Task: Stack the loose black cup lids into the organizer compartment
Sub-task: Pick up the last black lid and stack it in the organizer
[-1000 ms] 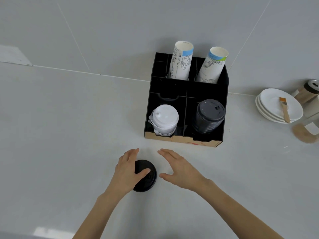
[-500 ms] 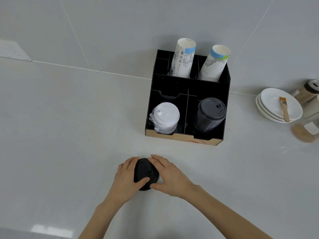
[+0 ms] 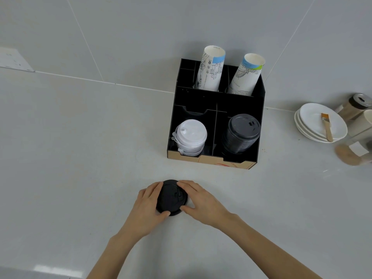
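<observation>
Pale grey counter (image 3: 70, 158) fills pretty much the whole head view, smooth and a bit glossy, with a bright glare patch at the lower left edge. It meets a grey tiled wall (image 3: 141, 33) along a seam across the upper part of the frame, thin grout lines running up it.

Lower center, both hands are on a loose black lid (image 3: 171, 197) lying flat on the counter. Left hand (image 3: 149, 206) cups its left rim, fingers curled partway with the thumb on the near edge. Right hand (image 3: 199, 200) does the same on the right rim, fingers on top, thumb low. Lid looks like it's touching the counter, can't tell for sure.

Just above, center right, the black organizer (image 3: 219, 101) sits against the wall. Front left compartment has white lids (image 3: 190, 136), front right a stack of black lids (image 3: 240, 133), and two paper cup stacks (image 3: 211, 69) lean in the back.

Far right: stacked white plates (image 3: 314, 125) with a brush (image 3: 326, 125) on top, jars beside them.
</observation>
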